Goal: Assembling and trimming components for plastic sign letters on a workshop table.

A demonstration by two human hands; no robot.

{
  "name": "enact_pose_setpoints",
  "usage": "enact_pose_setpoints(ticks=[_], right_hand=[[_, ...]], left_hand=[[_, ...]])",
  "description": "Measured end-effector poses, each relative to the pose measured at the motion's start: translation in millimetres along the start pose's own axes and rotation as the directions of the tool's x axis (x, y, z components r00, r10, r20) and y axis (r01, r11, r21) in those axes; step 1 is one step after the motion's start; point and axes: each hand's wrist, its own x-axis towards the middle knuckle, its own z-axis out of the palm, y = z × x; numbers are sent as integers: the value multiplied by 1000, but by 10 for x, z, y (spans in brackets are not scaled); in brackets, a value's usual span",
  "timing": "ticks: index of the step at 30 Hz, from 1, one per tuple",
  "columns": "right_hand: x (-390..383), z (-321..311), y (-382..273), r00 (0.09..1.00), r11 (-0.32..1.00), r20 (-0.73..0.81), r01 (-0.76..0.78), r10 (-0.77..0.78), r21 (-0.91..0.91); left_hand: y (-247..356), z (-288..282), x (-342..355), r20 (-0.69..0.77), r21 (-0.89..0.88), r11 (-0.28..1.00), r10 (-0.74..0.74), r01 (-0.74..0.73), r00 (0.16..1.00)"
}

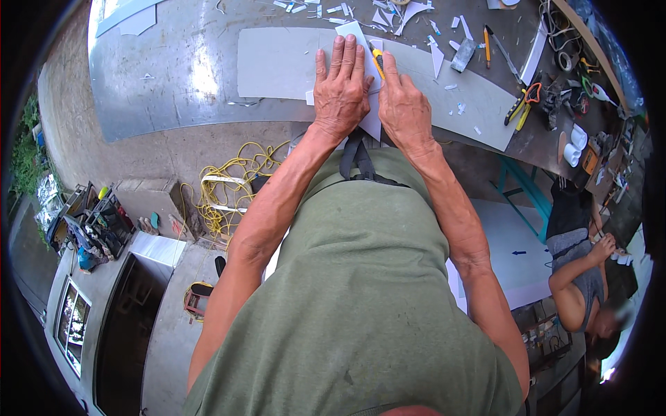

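My left hand point(341, 93) lies flat with its fingers stretched out, pressing on a white strip point(350, 30) that crosses a long grey board point(277, 62). Close beside it, my right hand point(404, 111) is closed around a yellow utility knife point(377, 61), its index finger laid along the tool. The knife's front end meets the right edge of the white strip; the blade itself is too small to make out. Below my hands, the strip's lower end shows between my wrists. Small white offcuts, among them a pointed scrap point(436, 59), lie on the board to the right.
Under the board is a worktable with a shiny metal sheet point(152, 83). At right lie a pencil point(487, 48), a grey block point(463, 55), orange-handled pliers point(532, 93) and tape rolls point(567, 62). A tangled yellow hose point(225, 184) is on the ground. Another person point(583, 267) is at far right.
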Motion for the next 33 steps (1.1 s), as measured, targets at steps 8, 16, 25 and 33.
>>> enact_pose_setpoints(ticks=[8,16,25,33], right_hand=[[30,-43,-115,997,997,79,-11,17,-75],[37,-103,-148,989,995,127,-63,73,-82],[3,-114,-190,990,995,117,-67,76,-79],[-205,-111,-135,990,996,120,-66,73,-60]], left_hand=[[90,44,-12,49,90,996,-30,26,998],[115,45,31,66,137,990,-26,17,997],[103,42,28,63,91,996,-24,18,998],[110,77,9,49,52,999,-19,17,999]])
